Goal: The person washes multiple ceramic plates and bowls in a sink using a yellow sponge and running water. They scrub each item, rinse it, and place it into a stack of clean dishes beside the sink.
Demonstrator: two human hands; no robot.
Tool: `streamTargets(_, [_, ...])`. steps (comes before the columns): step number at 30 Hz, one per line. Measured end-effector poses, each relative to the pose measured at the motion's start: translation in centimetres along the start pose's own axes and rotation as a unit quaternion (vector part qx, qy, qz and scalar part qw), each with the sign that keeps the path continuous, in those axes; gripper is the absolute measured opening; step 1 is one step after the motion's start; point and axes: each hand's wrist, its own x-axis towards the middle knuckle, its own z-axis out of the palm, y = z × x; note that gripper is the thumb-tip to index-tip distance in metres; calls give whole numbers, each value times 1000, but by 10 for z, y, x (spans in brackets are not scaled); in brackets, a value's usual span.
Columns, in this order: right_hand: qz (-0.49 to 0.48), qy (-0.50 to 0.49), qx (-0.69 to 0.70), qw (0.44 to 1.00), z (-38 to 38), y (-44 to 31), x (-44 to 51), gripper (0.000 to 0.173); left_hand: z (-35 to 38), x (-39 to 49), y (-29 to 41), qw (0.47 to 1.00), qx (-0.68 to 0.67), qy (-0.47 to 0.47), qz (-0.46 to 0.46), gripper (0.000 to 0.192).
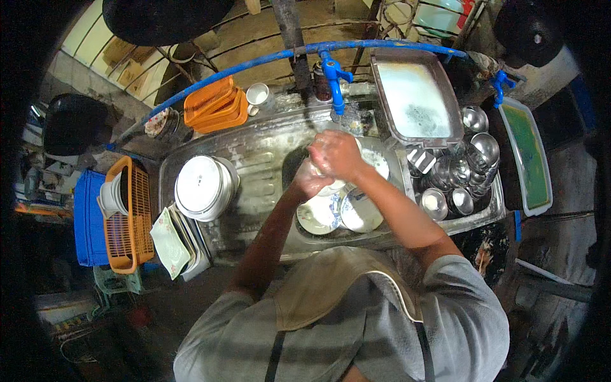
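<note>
My left hand (311, 180) and my right hand (338, 153) are pressed together above the basin of a stainless-steel sink (258, 200). Both look wet, and the right lies partly over the left. A pale edge shows between them, but the fingers hide what it belongs to. Just under the hands, a white dish (333, 189) is partly covered. Lower in the basin are a blue-patterned plate (317, 217) and another plate (362, 212), side by side. A blue tap (337, 81) hangs beyond my hands.
A stack of white plates (198, 184) stands left on the drainboard, with squarish plates (171, 243) leaning nearby. Orange baskets (212, 110) and a mug (260, 97) sit behind. At right are a tub of cloudy water (414, 95), several steel bowls (458, 172) and a green-filled tub (527, 157).
</note>
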Motion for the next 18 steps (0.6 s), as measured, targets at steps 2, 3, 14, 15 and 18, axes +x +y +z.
streamTargets(2, [261,39,136,955,-3,48,-7,37,7,4,24,996,-50,-15,-68,60])
streamTargets(3, [379,58,205,900,-5,69,-5,35,17,6,27,965,-234,34,-113,59])
streamTargets(14, [247,100,-126,955,27,57,-62,37,39,10,22,852,-498,140,-83,60])
streamTargets(15, [229,30,-132,964,33,45,-52,38,40,12,23,834,-523,149,-92,60])
streamTargets(18, [215,-70,-1,974,26,-40,-28,47,23,8,-4,825,-540,155,-60,59])
